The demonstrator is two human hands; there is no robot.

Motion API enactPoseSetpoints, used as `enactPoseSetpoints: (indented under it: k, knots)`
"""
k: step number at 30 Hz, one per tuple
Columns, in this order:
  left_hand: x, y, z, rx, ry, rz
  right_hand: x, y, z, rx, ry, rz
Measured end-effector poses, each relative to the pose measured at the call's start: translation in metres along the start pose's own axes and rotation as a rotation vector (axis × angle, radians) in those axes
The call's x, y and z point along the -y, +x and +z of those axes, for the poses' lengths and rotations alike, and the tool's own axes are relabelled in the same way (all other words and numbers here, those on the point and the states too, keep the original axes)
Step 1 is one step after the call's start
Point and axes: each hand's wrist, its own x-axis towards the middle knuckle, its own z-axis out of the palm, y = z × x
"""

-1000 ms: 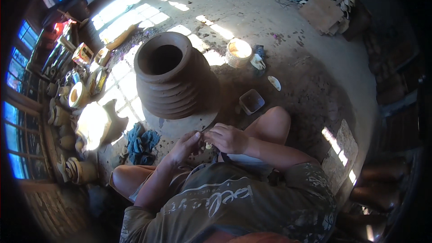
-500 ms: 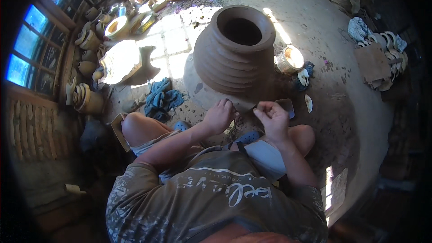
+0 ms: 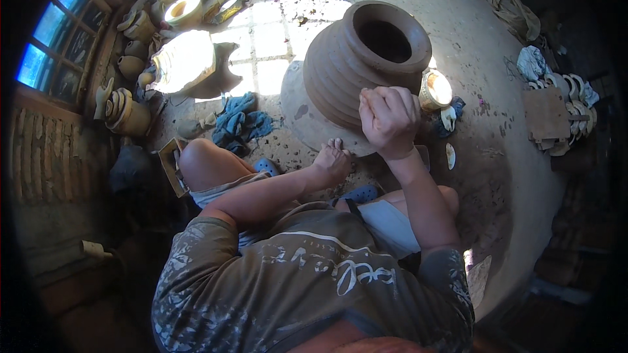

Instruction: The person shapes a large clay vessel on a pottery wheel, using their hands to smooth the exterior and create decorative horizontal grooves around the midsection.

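A large dark clay pot [image 3: 337, 72] with coiled, ridged walls and a wide rolled rim sits on a round grey board [image 3: 297, 117] in front of me. My left hand [image 3: 332, 160] is low at the board's near edge, fingers apart and touching it or just beside it. My right hand [image 3: 389, 117] is raised before the pot's near side, fingers closed in a pinch; whatever it holds is too small or hidden to make out, and whether it touches the pot I cannot tell. A blue rag [image 3: 239, 121] lies left of the board.
Clay vessels [image 3: 131, 114] line the windowed left wall, beside a bright sunlit object [image 3: 180, 62]. Right of the pot are a white bucket [image 3: 435, 91] and small white scraper [image 3: 450, 155]. Stacked pieces [image 3: 546, 111] stand at far right. My crossed legs and blue clogs [image 3: 360, 194] are below.
My hands, together a second ago, have separated. My right hand has risen toward the pot; my left has moved forward onto the board's edge. The view has swung, shifting the pot rightward and up.
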Motion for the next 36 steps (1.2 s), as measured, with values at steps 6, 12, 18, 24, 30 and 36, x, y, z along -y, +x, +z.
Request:
enactPoseSetpoints:
  k: [6, 12, 18, 24, 30, 36]
  knots:
    - [-0.003, 0.006, -0.008, 0.161, 0.094, -0.053, 0.006, 0.008, 0.005, 0.001, -0.099, -0.046]
    - [-0.004, 0.001, -0.024, 0.253, 0.332, 0.034, 0.006, 0.013, 0.012, 0.015, -0.098, -0.086]
    - [0.029, -0.007, -0.029, 0.3, 0.475, 0.045, 0.003, 0.01, 0.006, 0.045, -0.035, -0.072]
    - [0.073, -0.004, -0.038, 0.299, 0.473, -0.063, -0.002, 0.01, 0.01, 0.022, 0.026, -0.088]
    - [0.133, 0.013, -0.041, 0.306, 0.489, -0.093, -0.005, 0.007, 0.008, 0.032, 0.069, -0.089]
    - [0.157, 0.022, -0.072, 0.341, 0.486, -0.197, -0.015, 0.001, 0.001, 0.014, 0.115, -0.078]
